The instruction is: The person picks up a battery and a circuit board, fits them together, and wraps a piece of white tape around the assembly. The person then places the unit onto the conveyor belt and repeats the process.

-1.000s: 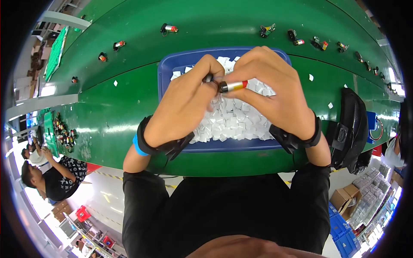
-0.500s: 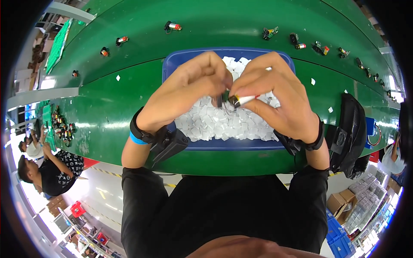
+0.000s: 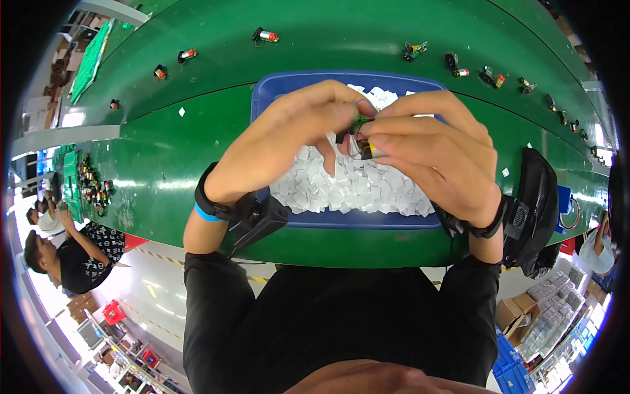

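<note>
both hands point(image 3: 367, 134) pinched on small motor point(image 3: 365, 148) – over blue bin point(image 3: 275, 98)

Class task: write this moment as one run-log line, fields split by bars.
left hand pinching small green-and-metal part | right hand gripping same part | both over blue plastic bin of white paper squares | green table

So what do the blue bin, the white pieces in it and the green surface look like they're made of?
Blue bin: likely moulded plastic, from its even colour and rounded rim. White pieces: thin, flat, matte squares, probably paper or foam; too small to tell. Green surface: smooth with a soft sheen and glare streaks, perhaps a rubbery belt. Both hands, left hand and right hand, pinch a small metal-looking part.
</note>
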Demonstrator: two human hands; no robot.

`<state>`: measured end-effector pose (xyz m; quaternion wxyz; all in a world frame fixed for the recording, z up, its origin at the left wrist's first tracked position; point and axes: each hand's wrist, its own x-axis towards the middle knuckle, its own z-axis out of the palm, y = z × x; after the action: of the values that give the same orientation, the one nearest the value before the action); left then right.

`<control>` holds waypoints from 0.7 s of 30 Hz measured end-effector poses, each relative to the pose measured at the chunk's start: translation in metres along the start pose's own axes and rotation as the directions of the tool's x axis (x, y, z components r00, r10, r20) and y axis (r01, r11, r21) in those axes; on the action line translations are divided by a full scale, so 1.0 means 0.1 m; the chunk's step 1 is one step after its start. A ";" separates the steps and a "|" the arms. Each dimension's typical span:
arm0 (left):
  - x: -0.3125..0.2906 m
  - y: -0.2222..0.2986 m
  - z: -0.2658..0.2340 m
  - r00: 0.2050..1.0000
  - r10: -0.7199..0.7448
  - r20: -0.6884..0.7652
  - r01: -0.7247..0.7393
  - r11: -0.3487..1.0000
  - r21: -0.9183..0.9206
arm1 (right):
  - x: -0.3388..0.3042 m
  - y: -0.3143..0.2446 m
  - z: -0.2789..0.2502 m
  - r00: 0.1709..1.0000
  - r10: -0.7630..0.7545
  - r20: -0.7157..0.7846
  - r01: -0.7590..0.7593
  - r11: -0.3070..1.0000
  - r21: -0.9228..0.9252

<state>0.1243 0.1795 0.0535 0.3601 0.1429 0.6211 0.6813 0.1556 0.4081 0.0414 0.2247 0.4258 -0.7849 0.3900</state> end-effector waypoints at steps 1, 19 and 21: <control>-0.01 0.01 0.00 1.000 0.023 0.001 -0.023 0.995 0.092 | 0.01 -0.01 -0.03 1.000 0.020 0.004 -0.020 1.000 0.002; -0.04 -0.12 0.15 0.950 0.293 -0.107 -0.255 0.928 0.272 | 0.04 -0.03 -0.06 0.990 0.023 -0.140 -0.053 0.976 -0.212; -0.05 -0.06 0.16 0.960 0.266 -0.088 -0.232 0.930 0.287 | 0.06 -0.06 -0.10 0.993 0.053 -0.110 -0.073 0.979 -0.189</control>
<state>0.1400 0.1877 0.0516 0.2077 0.2260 0.7075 0.6366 0.1573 0.4109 0.0537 0.2930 0.3559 -0.8193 0.3409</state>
